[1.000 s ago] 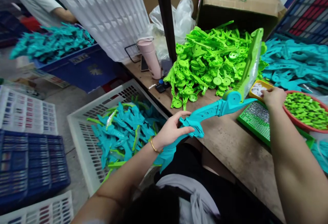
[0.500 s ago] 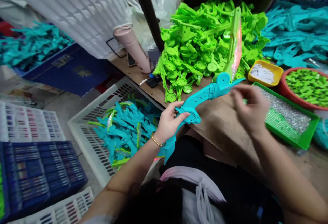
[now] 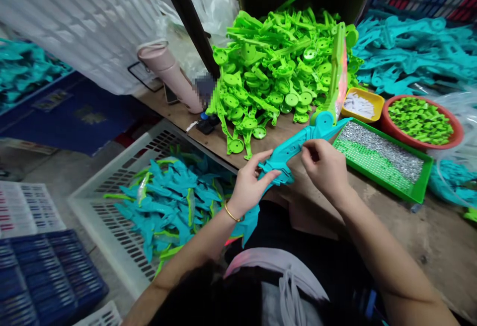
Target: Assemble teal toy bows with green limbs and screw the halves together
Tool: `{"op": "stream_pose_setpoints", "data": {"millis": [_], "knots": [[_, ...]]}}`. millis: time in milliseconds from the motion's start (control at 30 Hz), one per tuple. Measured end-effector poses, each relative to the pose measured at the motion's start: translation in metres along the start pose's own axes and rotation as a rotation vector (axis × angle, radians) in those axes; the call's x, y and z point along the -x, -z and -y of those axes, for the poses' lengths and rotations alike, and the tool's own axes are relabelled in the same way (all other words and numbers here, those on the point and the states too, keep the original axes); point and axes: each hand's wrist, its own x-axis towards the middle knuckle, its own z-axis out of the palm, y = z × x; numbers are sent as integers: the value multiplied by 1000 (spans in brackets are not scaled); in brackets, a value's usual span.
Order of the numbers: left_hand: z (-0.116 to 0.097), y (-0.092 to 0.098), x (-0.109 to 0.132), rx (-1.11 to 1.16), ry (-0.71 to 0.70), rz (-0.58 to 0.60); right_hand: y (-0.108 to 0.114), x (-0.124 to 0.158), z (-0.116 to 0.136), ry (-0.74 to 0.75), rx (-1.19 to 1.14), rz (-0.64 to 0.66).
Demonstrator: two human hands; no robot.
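My left hand (image 3: pixel 249 187) grips the teal plastic toy bow (image 3: pixel 288 153) at its handle, over the table's near edge. A green limb (image 3: pixel 337 75) rises from the bow's far end. My right hand (image 3: pixel 325 168) is pinched against the teal body just right of the handle; whatever its fingertips hold is too small to name. Right of it lies a green tray (image 3: pixel 387 159) covered with small silver pieces. A yellow dish (image 3: pixel 363 105) of white bits and a red bowl (image 3: pixel 423 120) of green bits stand behind the tray.
A heap of green plastic parts (image 3: pixel 276 75) fills the table's middle, with teal parts (image 3: pixel 410 55) at the right. A white crate (image 3: pixel 122 206) of finished teal bows stands on the floor at the left. A pink bottle (image 3: pixel 169 75) and a black pole (image 3: pixel 188 18) stand near the heap.
My right hand came back from the yellow dish to the bow's body and now pinches against it. The view shifted down and right.
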Motion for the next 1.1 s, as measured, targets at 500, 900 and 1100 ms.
{"op": "stream_pose_setpoints", "data": {"millis": [500, 900, 1100], "knots": [[1, -2, 14, -67, -64, -44, -10, 3, 5, 48, 89, 14], [3, 5, 35, 35, -196, -192, -12, 8, 31, 327, 66, -175], [53, 82, 74, -86, -161, -671, -31, 16, 62, 467, -280, -194]]}}
